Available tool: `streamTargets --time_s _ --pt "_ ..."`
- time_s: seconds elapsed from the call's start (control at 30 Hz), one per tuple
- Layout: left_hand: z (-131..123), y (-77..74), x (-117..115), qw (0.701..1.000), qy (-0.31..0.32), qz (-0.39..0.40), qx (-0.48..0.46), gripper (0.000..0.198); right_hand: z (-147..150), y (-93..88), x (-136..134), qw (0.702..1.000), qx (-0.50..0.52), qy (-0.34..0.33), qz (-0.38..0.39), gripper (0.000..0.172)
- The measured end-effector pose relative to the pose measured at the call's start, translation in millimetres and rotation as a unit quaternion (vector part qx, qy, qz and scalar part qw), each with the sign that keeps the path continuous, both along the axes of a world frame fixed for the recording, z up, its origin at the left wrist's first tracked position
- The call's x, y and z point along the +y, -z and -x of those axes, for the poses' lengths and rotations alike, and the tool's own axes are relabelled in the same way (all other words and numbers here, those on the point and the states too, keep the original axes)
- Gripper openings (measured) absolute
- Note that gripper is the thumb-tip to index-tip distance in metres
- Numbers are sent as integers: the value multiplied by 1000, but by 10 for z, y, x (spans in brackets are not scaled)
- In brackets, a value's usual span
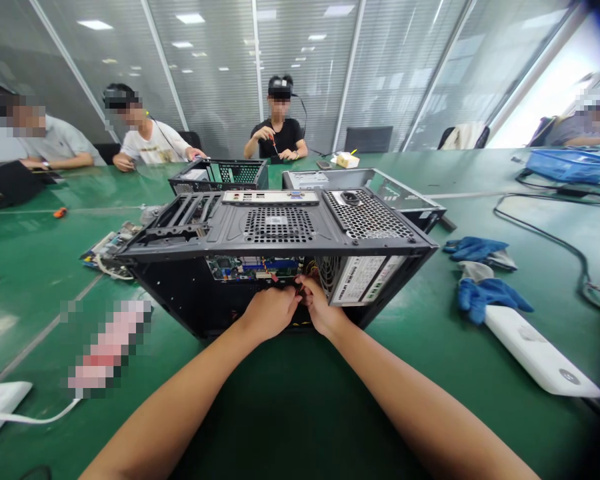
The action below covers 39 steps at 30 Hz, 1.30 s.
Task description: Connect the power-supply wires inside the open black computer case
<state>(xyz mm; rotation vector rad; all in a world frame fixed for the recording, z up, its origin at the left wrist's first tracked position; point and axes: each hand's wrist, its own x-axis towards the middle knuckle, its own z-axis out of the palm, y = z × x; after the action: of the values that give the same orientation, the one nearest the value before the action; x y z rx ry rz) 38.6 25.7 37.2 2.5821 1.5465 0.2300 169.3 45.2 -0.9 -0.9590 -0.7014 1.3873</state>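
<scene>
A black computer case (180, 300) stands in front of me, its open side facing me and its vented rear panel on top. Both my hands reach into the opening. My left hand (271, 310) is closed, its thumb and fingers pinched on a thin cable just below the green motherboard (250, 268). Right beside it, my right hand (321, 308) is closed as well, fingertips pinched on the same cable. The fingers partly hide the cable and its end. Close to my right hand sits the power supply (363, 280) with a white label, and yellow and red wires run beside its fan.
Two other cases (220, 175) stand behind mine. On the left lie circuit boards (111, 253), a blurred-out phone-like item (111, 347) and a white adapter (3, 400). On the right are blue gloves (490, 293), a white power bank (540, 350), a black cable (545, 227) and a blue basket (573, 165). Several people sit around the table.
</scene>
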Motion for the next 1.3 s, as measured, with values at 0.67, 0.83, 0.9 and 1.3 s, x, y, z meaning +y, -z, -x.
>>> streamTargets --time_s 0.67,0.83,0.9,1.3 --pt "115 237 206 961 38 148 -230 29 -45 109 41 996 -71 -48 -17 43" --pt "104 313 290 845 22 338 -413 27 -51 93 37 995 -45 -81 -25 45" --pt "100 306 301 813 17 372 -448 29 -57 83 31 995 -39 -87 -29 45" --pt "160 235 287 680 -3 504 -533 42 -55 187 76 996 -33 -60 -55 36"
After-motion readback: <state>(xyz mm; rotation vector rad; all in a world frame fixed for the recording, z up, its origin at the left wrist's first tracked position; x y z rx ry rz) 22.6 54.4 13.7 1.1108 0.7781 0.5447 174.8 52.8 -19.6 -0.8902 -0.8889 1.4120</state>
